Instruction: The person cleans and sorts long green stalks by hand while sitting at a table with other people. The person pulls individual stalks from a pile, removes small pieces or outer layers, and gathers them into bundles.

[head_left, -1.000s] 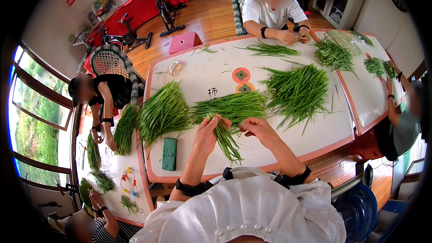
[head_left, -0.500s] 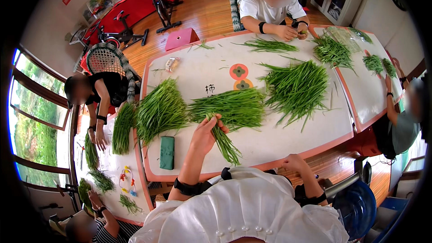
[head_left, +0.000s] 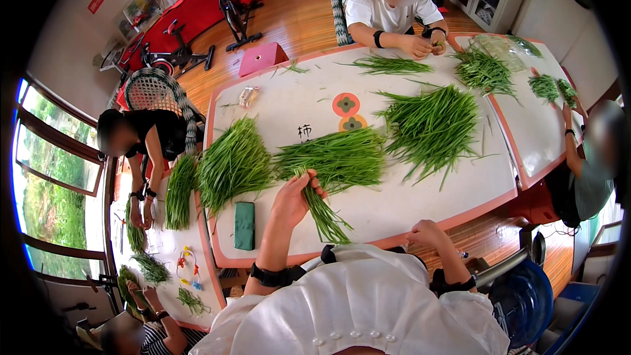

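Observation:
My left hand (head_left: 291,198) is closed around a bunch of garlic chives (head_left: 325,217), upright over the table's near side, with the loose ends hanging down to the right. Just beyond it lies a flat pile of chives (head_left: 335,161). My right hand (head_left: 427,233) is curled near the table's front edge, and nothing shows in its fingers. A fuller heap of chives (head_left: 230,161) spreads to the left, and another heap (head_left: 434,125) to the right. Close to my left forearm rests a dark green rectangular case (head_left: 244,225).
Across the white table (head_left: 388,217), a person in white (head_left: 394,10) handles a few stems. Other people work at the left, lower left and right with chive bundles (head_left: 181,194). A pink stool (head_left: 263,59) stands beyond the table; a blue basin (head_left: 522,306) is at my lower right.
My hands have hardly moved, and the bunch stays in my left hand. The person at the left has brought their hands together; the person at the right now touches a small bundle.

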{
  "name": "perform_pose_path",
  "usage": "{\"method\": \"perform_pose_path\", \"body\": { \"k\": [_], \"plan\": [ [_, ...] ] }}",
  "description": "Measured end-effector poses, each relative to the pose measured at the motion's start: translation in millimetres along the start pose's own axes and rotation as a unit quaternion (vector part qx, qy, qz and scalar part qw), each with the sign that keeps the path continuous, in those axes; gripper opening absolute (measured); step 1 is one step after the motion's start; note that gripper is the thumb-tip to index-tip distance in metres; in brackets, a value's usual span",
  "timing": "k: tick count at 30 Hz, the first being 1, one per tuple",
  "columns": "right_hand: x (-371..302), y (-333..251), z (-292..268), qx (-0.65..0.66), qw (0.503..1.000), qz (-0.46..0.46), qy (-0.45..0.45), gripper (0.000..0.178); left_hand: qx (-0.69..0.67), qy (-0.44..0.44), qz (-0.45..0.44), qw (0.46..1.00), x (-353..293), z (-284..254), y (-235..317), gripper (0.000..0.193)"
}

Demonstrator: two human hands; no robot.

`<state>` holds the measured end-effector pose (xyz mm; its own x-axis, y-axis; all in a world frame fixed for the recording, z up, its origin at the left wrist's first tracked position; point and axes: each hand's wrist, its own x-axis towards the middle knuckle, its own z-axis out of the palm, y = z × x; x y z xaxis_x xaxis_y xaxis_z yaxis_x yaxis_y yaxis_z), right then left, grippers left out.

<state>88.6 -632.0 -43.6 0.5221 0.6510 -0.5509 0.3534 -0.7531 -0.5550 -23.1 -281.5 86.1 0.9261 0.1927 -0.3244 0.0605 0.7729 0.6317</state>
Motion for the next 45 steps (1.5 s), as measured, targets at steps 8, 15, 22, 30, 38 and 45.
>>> {"method": "perform_pose_path", "body": {
  "k": [8,15,22,30,38,45],
  "plan": [
    [101,-55,-48,0.137,0.952,-0.097,0.256,0.023,0.062,0.006,-0.013,0.998,-1,8,-1,0.017],
    [131,-76,-59,0.314,0.939,-0.079,0.115,0.023,0.076,0.02,-0.001,0.997,-10,-1,2,0.02],
    [53,-62,-51,0.309,0.948,-0.04,-0.066,0.02,0.059,0.04,0.009,0.997,-18,-13,-3,0.02],
    [-38,12,-19,0.044,0.987,0.104,-0.116,0.034,0.071,0.019,-0.034,0.997,-3,-8,-15,0.02],
    [-39,60,35,-0.149,0.977,0.127,0.088,0.046,0.077,0.002,-0.051,0.996,6,-2,-15,0.019],
    [-23,51,31,-0.162,0.98,0.112,-0.015,0.039,0.079,0.01,-0.035,0.996,-1,-6,-11,0.021]
  ]
}}
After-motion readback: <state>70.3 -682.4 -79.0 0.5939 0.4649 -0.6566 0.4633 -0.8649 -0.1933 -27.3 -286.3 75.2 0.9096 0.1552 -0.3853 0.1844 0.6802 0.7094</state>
